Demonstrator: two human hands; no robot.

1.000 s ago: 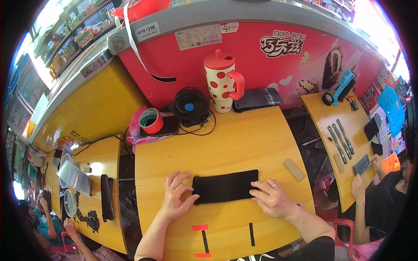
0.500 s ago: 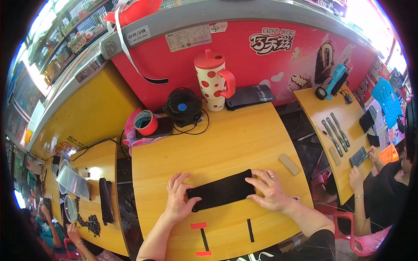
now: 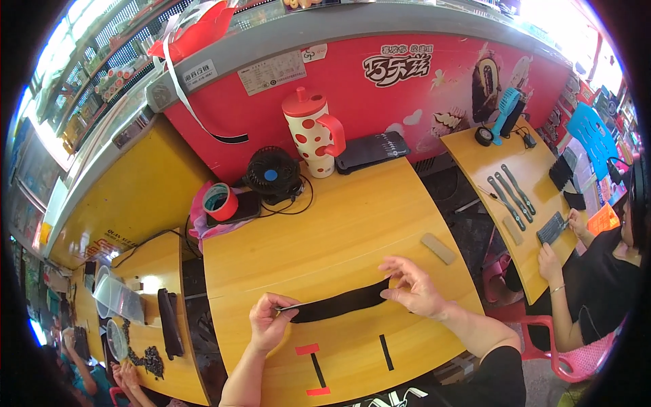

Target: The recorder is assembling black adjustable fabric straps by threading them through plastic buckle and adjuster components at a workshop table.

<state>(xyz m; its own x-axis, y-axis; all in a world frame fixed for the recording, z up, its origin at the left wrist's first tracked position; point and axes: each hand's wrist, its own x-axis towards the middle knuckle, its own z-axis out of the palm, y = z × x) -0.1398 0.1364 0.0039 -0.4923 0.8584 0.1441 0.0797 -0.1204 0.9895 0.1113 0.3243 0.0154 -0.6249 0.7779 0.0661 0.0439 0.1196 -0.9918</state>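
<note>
A flat black strip that looks like fabric [image 3: 342, 302] stretches between my two hands above the wooden table [image 3: 319, 237]. My left hand [image 3: 270, 320] pinches its left end between thumb and bent fingers. At the other end, my right hand [image 3: 415, 287] grips the corner with thumb and forefinger, the remaining fingers raised. The strip sags slightly in the middle and its face is tilted, so it looks narrow. Nearer to me on the table top are a black line with red tape at its ends [image 3: 317, 370] and a second black line [image 3: 386, 352].
A small tan block [image 3: 438, 248] lies to the right. Along the back stand a roll of red tape [image 3: 220, 202], a black fan [image 3: 272, 173], a spotted tumbler [image 3: 310, 139] and a dark flat case [image 3: 373, 153]. Co-workers sit at the right table [image 3: 475, 152] and left table [image 3: 152, 261].
Both hands have lifted and tilted the black strip, so less of its face shows. My left fingers, spread before, are now curled on its end. The whole view has shifted slightly.
</note>
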